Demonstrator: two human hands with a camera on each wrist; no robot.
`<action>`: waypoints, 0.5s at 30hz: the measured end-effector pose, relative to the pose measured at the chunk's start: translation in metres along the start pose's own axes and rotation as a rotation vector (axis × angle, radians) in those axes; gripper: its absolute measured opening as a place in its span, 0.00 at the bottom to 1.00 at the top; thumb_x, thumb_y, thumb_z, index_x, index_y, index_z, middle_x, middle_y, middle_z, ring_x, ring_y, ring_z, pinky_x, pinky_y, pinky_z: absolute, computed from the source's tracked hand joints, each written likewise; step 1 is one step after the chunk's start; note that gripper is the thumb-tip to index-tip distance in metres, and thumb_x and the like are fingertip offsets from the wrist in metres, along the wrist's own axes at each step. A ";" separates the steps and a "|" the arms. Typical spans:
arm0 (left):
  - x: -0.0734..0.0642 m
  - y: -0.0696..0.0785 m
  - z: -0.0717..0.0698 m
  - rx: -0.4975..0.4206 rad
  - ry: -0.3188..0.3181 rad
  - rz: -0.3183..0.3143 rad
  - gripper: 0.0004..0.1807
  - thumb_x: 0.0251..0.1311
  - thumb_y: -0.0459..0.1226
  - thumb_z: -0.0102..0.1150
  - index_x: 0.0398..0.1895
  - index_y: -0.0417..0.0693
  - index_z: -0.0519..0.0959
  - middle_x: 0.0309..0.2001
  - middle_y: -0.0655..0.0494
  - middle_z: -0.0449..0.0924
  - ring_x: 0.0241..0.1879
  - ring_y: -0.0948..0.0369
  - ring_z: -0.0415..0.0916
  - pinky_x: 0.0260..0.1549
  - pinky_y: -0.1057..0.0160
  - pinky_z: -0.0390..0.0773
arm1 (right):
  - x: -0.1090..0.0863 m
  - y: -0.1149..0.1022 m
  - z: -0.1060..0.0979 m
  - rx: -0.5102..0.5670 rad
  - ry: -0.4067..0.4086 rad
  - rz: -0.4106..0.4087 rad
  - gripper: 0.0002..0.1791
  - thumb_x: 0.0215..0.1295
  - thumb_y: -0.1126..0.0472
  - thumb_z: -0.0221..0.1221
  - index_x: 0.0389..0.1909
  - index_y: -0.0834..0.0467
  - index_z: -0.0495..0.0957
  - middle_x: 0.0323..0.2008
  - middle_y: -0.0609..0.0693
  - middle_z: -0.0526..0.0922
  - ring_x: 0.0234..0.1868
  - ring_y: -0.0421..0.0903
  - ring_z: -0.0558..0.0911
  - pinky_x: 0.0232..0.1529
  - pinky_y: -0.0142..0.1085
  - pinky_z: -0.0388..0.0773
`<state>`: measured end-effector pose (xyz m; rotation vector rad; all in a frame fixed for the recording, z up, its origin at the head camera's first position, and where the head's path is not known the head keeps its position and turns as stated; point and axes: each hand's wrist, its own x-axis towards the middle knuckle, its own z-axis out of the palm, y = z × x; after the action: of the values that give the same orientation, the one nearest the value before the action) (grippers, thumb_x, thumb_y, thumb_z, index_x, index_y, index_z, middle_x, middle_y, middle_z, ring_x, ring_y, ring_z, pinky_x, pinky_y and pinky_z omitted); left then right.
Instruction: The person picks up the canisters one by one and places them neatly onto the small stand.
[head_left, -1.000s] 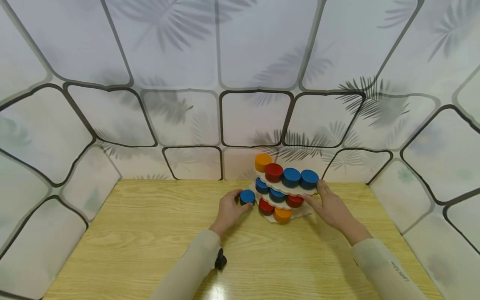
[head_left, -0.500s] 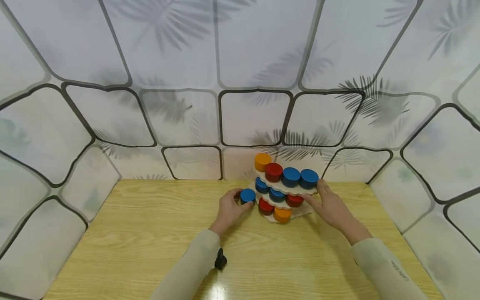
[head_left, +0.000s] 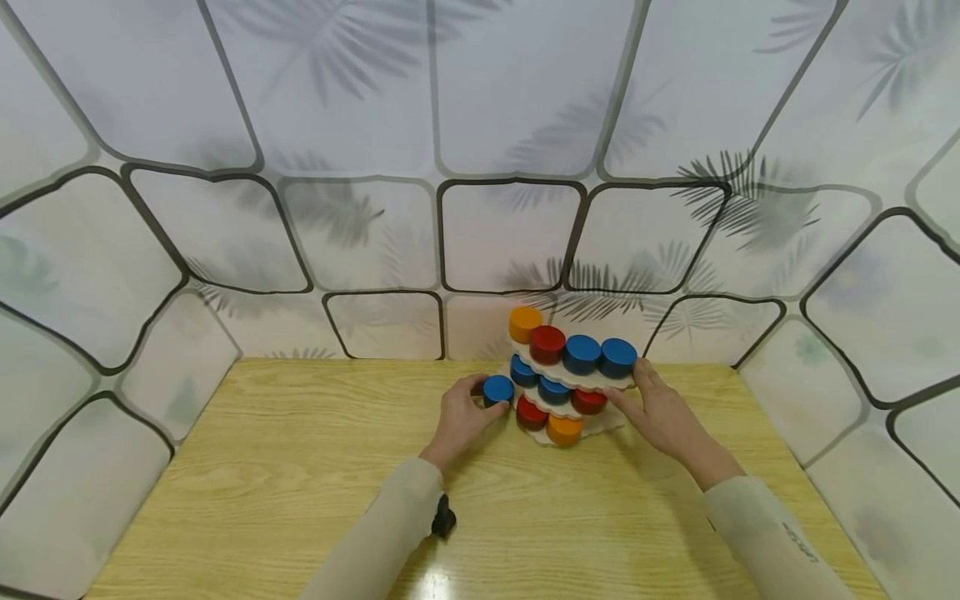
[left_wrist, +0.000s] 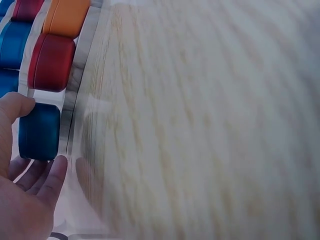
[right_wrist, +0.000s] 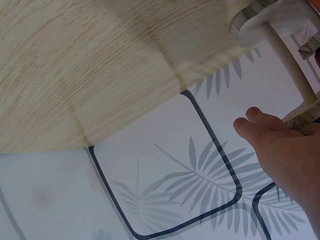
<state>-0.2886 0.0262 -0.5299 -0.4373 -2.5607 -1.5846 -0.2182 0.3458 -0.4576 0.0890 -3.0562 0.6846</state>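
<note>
My left hand (head_left: 462, 417) pinches a small blue round tin (head_left: 498, 390) between thumb and fingers, at the left end of a tiered wooden rack (head_left: 551, 377). In the left wrist view, the held tin (left_wrist: 40, 132) stands just beside a red tin (left_wrist: 52, 62) on the lowest tier. Wavy edges run along the rack's pale tiers, which bear blue, red and orange tins. On the rack's right side, my right hand (head_left: 667, 418) grips the end of the top tier, thumb at its front. The right wrist view shows two fingertips (right_wrist: 242, 127) reaching past the tier's wooden edge (right_wrist: 302, 116).
The rack stands near the back of a wood-grain table (head_left: 322, 433), close to a leaf-patterned wall covering (head_left: 390, 242). A round wooden post (right_wrist: 290, 65) joins the tiers. A small black device (head_left: 443, 518) sits at my left sleeve.
My left hand has shifted slightly right with the blue tin, closer to the rack. The right hand and the rack stay as they were.
</note>
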 end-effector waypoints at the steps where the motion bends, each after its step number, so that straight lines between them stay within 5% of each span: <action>1: 0.000 0.000 0.001 0.001 0.000 0.001 0.29 0.58 0.40 0.78 0.60 0.37 0.81 0.53 0.42 0.86 0.53 0.49 0.83 0.50 0.55 0.84 | 0.000 0.000 0.000 0.000 0.000 0.000 0.53 0.81 0.33 0.46 0.82 0.72 0.42 0.81 0.76 0.46 0.77 0.79 0.57 0.76 0.70 0.58; 15: 0.001 0.002 0.005 0.016 0.000 0.016 0.28 0.58 0.39 0.77 0.60 0.36 0.81 0.54 0.40 0.85 0.53 0.48 0.83 0.53 0.50 0.85 | -0.001 -0.002 -0.001 0.000 0.003 -0.009 0.52 0.81 0.34 0.46 0.82 0.73 0.42 0.81 0.76 0.46 0.77 0.79 0.57 0.76 0.69 0.59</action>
<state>-0.2889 0.0321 -0.5299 -0.4543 -2.5616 -1.5580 -0.2168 0.3446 -0.4554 0.1010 -3.0515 0.6840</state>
